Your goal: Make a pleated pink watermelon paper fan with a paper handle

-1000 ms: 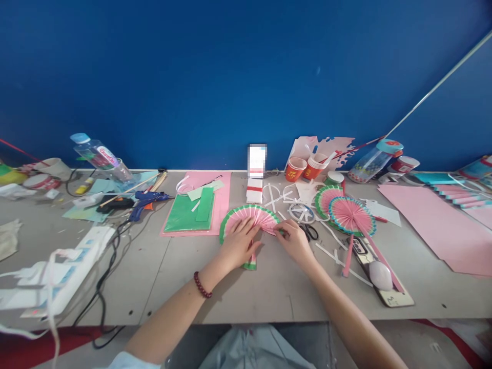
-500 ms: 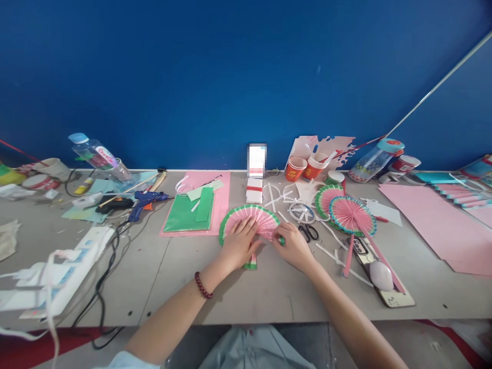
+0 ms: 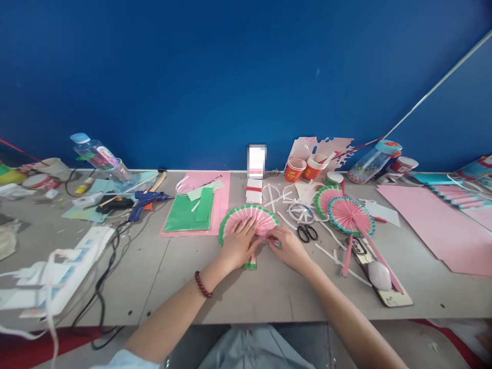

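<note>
A pleated paper fan [image 3: 251, 214], pink with a green rim, lies spread on the grey table in front of me. My left hand [image 3: 240, 241] rests flat on its left half, fingers stretched out over the folds. At the fan's right end, my right hand [image 3: 283, 245] has its fingers closed on the paper edge. Below my left palm, a green-tipped end of the fan [image 3: 249, 265] sticks out toward me. The fan's centre is partly hidden by both hands. Black-handled scissors [image 3: 307, 233] lie just right of my right hand.
Green paper [image 3: 184, 218] lies on a pink sheet to the left, near a blue glue gun [image 3: 144, 202] and a white power strip [image 3: 82, 266]. Finished round fans [image 3: 350, 215], a phone [image 3: 392, 292] and red paper cups [image 3: 295, 169] stand or lie to the right.
My right hand has shifted slightly left along the fan's right end, bringing the paper edge inward and uncovering more of the scissors. My left hand stays in place.
</note>
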`<state>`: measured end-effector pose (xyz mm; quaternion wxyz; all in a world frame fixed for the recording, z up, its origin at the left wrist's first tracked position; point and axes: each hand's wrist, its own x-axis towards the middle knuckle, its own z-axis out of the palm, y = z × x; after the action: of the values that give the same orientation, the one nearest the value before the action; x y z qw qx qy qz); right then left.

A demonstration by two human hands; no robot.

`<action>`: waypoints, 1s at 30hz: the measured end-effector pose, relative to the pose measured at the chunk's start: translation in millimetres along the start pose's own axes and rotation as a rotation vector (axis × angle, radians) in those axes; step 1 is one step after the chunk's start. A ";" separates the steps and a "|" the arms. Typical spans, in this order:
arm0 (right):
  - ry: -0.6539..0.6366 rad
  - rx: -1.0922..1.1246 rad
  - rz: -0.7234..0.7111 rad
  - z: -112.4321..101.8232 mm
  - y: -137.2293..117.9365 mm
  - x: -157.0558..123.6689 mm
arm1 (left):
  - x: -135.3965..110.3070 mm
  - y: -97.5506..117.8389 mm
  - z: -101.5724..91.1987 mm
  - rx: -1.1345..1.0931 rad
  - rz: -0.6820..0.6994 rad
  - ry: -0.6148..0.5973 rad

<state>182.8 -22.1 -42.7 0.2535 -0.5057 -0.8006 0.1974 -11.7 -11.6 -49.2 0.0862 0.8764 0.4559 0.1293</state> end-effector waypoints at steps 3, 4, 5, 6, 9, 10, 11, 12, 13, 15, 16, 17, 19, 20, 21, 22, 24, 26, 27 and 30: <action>-0.003 0.017 -0.009 0.9 -1.2 0.5 | -0.1 0.3 0.2 -0.013 -0.002 0.001; -0.008 0.023 -0.012 1.1 -1.8 0.5 | -0.2 0.2 0.4 -0.019 -0.004 0.002; -0.012 0.029 -0.013 1.2 -2.4 0.4 | -0.2 0.2 0.6 -0.027 -0.007 0.001; -0.015 0.035 -0.012 1.3 -3.0 0.2 | -0.3 0.0 0.6 -0.040 -0.008 -0.001; -0.005 0.030 0.003 0.8 -3.2 -0.5 | -0.3 -0.5 -2.9 -0.111 0.007 -0.001; -0.002 0.019 0.011 0.0 -2.3 -0.7 | -0.2 -0.9 -5.4 -0.145 0.014 0.018; 0.001 0.005 0.017 -1.4 -0.6 -0.7 | 0.1 -1.5 -8.4 -0.175 0.017 0.049; 0.001 -0.013 0.021 -3.3 1.8 -0.6 | 0.4 -2.6 -11.7 -0.198 0.016 0.095; -0.001 -0.034 0.025 -5.8 5.0 -0.4 | 1.0 -4.2 -15.1 -0.208 0.005 0.149; -0.009 -0.083 0.031 -12.3 13.0 -0.1 | 2.4 -9.6 -20.9 -0.181 -0.021 0.257; -0.011 -0.111 0.041 -16.1 17.3 -0.2 | 3.1 -13.3 -23.0 -0.148 -0.039 0.300; -0.009 -0.137 0.053 -20.0 21.3 -0.4 | 3.8 -17.5 -24.6 -0.102 -0.060 0.326; 0.011 -0.176 0.094 -27.0 27.3 -1.5 | 4.6 -26.6 -26.4 0.014 -0.138 0.356; 0.023 -0.187 0.118 -29.8 28.9 -2.1 | 4.6 -30.9 -27.0 0.072 -0.175 0.340; 0.035 -0.192 0.141 -32.0 29.3 -2.7 | 4.4 -34.9 -27.4 0.123 -0.213 0.327; 0.044 -0.194 0.159 -33.5 28.6 -3.3 | 4.0 -38.4 -27.9 0.164 -0.240 0.311; 0.047 -0.191 0.172 -34.3 24.5 -3.7 | 2.7 -43.8 -28.8 0.232 -0.282 0.293; 0.035 -0.178 0.164 -33.1 18.6 -3.1 | 1.4 -47.4 -29.7 0.280 -0.304 0.285; 0.026 -0.169 0.159 -32.0 15.7 -2.6 | 0.9 -48.7 -29.9 0.296 -0.310 0.281; 0.003 -0.135 0.149 -28.9 8.8 -1.0 | 0.0 -51.0 -30.1 0.309 -0.312 0.274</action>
<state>206.9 -17.6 -25.0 0.2047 -0.5800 -0.7719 0.1606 -60.5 18.5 -34.3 -0.0924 0.7726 0.6073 0.1607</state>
